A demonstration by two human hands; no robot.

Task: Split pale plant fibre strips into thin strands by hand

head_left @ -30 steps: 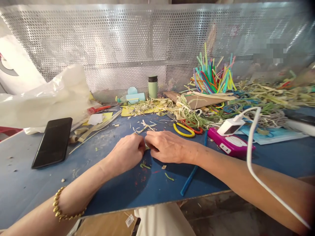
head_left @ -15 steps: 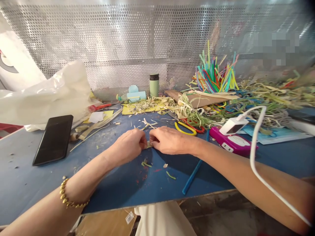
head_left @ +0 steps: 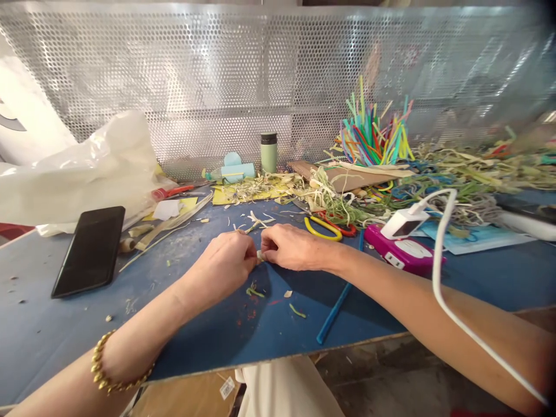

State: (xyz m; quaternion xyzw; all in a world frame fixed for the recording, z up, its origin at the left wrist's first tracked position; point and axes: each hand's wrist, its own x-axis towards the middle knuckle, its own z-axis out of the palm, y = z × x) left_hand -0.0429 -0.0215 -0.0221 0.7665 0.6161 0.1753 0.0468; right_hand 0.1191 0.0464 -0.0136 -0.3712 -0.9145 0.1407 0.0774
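Observation:
Both hands meet over the blue table, fingertips close together. My left hand (head_left: 226, 258) is closed in a pinch, its fingertips at one side of a small pale piece (head_left: 259, 255), perhaps a dried plant strip. From the other side my right hand (head_left: 292, 248) pinches the same piece with thumb and curled fingers. Most of the piece is hidden by the fingers. Thin pale strips (head_left: 256, 222) lie just behind the hands. In front are green scraps (head_left: 297, 311) and a blue fuzzy stick (head_left: 333, 315). Yellow-handled scissors (head_left: 324, 229) rest beyond my right wrist.
A black phone (head_left: 89, 252) lies left, near a plastic bag (head_left: 117, 156). Behind stand a green tumbler (head_left: 269, 155) and colourful fuzzy sticks (head_left: 376, 136). A purple power strip (head_left: 403, 250) and white cable (head_left: 441, 278) are by my right forearm. A perforated metal panel (head_left: 195, 75) closes the back.
The view has shifted slightly, so the table's things sit a little further left. My left forearm has lowered a little; both hands stay together at the pale piece.

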